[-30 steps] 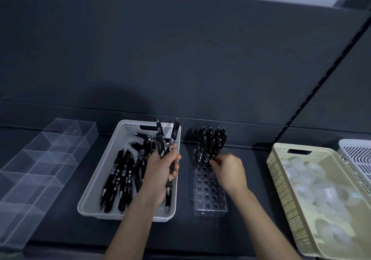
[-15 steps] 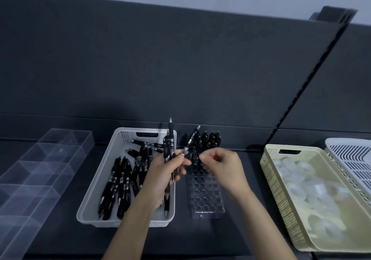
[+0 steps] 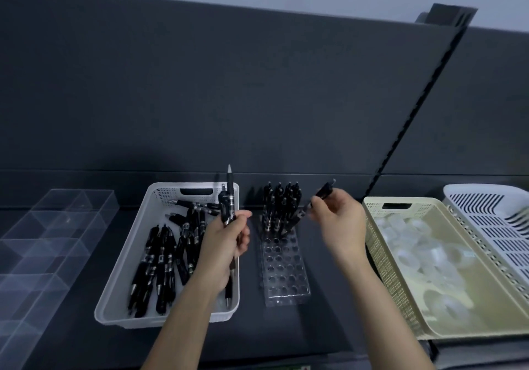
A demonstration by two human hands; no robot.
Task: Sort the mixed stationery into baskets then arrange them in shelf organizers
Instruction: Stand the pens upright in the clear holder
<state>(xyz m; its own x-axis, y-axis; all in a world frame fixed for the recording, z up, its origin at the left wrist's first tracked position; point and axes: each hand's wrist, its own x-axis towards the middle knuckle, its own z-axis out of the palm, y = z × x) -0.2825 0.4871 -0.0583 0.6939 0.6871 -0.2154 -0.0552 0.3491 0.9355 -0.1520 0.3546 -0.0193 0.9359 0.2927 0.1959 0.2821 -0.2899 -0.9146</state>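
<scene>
Head view is showing the right hand (image 3: pixel 340 221) pinching one pen (image 3: pixel 323 193) in curled fingers, just beyond the standing pens (image 3: pixel 282 206) filling the far rows of the clear rack (image 3: pixel 283 278) between both hands. The left hand (image 3: pixel 226 243) is gripping a small bundle of pens (image 3: pixel 228 198) upright over the white basket (image 3: pixel 166 195). A slanted descent is risking a missed hole or toppled neighbours (they are standing tightly packed). Right of the right hand, a cream basket (image 3: pixel 429 209) is holding tape rolls (image 3: pixel 415 243).

No legible text anywhere. Black pens (image 3: pixel 160 258) in white basket (image 3: pixel 126 255): pale printed bands on barrels, too small and blurred to read. Small green-and-red sticker (image 3: pixel 297 367) at bottom edge of view, cut off and unreadable.
</scene>
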